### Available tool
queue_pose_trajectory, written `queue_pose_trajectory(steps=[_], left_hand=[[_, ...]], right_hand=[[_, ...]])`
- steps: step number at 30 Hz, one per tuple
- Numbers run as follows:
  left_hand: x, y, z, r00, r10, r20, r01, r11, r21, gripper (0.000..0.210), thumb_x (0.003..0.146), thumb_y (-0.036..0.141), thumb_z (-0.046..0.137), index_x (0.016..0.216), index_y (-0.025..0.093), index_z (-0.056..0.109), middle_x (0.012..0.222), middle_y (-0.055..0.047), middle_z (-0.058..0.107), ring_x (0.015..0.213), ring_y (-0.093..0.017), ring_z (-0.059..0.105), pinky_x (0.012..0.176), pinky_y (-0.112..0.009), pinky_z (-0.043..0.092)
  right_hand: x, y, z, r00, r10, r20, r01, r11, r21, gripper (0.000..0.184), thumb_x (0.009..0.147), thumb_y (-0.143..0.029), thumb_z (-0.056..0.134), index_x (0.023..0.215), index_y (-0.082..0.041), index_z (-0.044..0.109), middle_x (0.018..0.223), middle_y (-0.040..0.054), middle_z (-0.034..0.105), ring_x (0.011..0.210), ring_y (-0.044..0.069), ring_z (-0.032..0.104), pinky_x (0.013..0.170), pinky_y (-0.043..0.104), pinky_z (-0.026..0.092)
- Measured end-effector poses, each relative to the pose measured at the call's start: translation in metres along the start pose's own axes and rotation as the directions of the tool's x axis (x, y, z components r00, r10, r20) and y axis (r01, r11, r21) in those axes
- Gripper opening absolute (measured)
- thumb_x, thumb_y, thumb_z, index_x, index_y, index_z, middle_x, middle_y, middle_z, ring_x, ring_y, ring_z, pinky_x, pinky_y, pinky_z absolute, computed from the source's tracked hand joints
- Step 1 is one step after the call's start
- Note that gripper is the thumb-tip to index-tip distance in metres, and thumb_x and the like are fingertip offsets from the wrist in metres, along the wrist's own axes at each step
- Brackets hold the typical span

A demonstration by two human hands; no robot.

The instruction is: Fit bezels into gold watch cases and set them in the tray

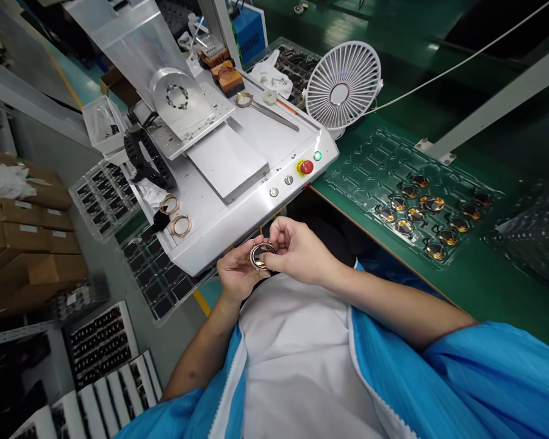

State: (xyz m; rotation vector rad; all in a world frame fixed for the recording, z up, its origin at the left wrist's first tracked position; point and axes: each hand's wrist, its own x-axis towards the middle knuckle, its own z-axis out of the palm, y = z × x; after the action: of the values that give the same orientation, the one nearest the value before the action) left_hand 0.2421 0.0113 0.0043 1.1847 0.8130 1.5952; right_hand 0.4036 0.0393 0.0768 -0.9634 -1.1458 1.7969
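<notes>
Close to my body, in front of the white machine, I hold a round watch case [257, 255] with a gold-coloured rim and a dark, shiny inside. My left hand [236, 268] is closed around its left side and supports it from below. The fingers of my right hand [297, 249] are curled in a pinch at its right edge, with the thumb lying over its face. Whether a small part is also between the right fingers is hidden. Two gold-coloured watch rings [181, 225] lie on the machine's left front corner.
The white machine [238, 228] has a red emergency button [306, 167] and a raised fixture. A white fan [343, 85] stands behind its right side. At right, a clear tray [370, 174] carries several round parts. Tweezers [277, 116] lie on the machine; cardboard boxes [27, 244] stand left.
</notes>
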Motion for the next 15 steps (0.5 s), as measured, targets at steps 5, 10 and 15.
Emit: queue_pose_trajectory(steps=[5,10,15], left_hand=[[-0.002,-0.003,-0.002,0.998,-0.017,-0.054,0.019,0.999,0.040,0.057,0.057,0.034,0.102,0.111,0.035,0.081,0.110,-0.003,0.083,0.092,-0.025,0.082,0.082,-0.036,0.070],[-0.006,-0.005,-0.004,0.992,-0.073,-0.107,0.081,0.995,0.065,0.056,0.053,0.033,0.103,0.105,0.030,0.083,0.106,-0.006,0.083,0.091,-0.027,0.082,0.082,-0.038,0.070],[-0.007,-0.004,-0.006,0.995,-0.092,-0.047,0.097,0.989,0.112,0.055,0.055,0.023,0.102,0.107,0.029,0.082,0.112,-0.008,0.081,0.102,-0.030,0.080,0.095,-0.046,0.067]], right_hand=[[0.006,0.004,-0.004,0.998,0.070,0.007,-0.070,0.996,0.055,0.039,0.063,-0.023,0.083,0.078,-0.021,0.046,0.057,-0.0098,0.058,0.049,0.008,0.057,0.047,0.018,0.043],[0.009,0.006,-0.014,0.957,0.282,0.068,-0.285,0.958,0.031,0.049,0.060,-0.034,0.097,0.079,-0.018,0.056,0.059,-0.0013,0.069,0.052,0.014,0.067,0.048,0.021,0.056],[0.010,0.013,-0.019,0.945,0.313,0.094,-0.321,0.944,0.073,0.056,0.054,-0.045,0.101,0.065,-0.017,0.054,0.053,0.0010,0.068,0.045,0.013,0.064,0.042,0.022,0.056]])
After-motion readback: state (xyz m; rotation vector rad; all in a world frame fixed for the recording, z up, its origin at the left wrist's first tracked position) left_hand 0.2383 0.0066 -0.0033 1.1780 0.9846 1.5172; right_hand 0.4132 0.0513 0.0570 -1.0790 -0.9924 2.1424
